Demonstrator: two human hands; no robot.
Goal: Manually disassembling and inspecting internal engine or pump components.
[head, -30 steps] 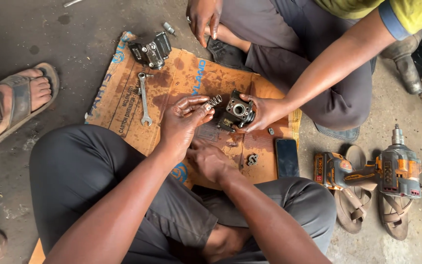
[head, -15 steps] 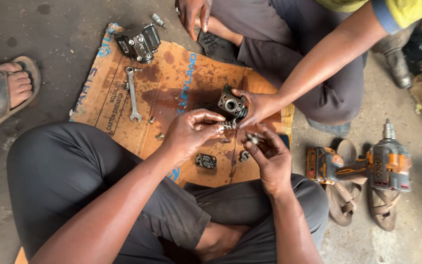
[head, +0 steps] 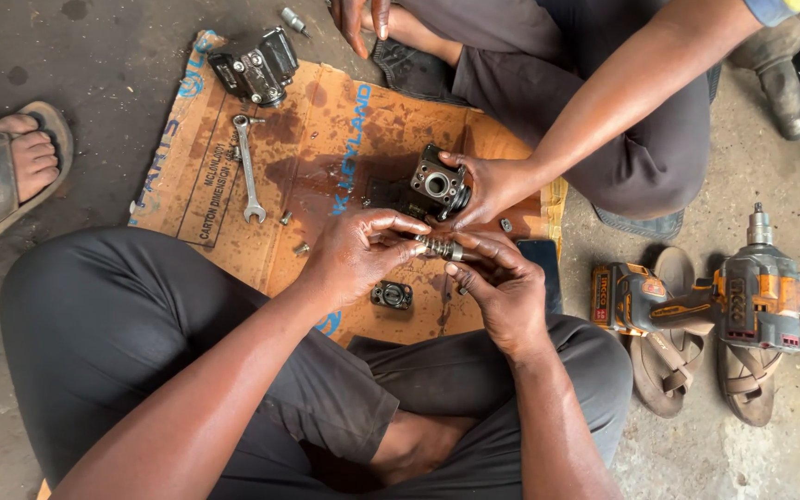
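Left hand (head: 356, 255) and right hand (head: 497, 282) both pinch a small ridged metal spool (head: 439, 248). Below lies oil-stained brown cardboard (head: 326, 139), blue-printed at its left edge.

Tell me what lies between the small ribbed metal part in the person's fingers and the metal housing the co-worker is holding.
Nothing visible does. The ribbed metal part, pinched between the left hand and right hand, sits just below the metal housing gripped by the co-worker's hand; only oily cardboard shows in the gap.
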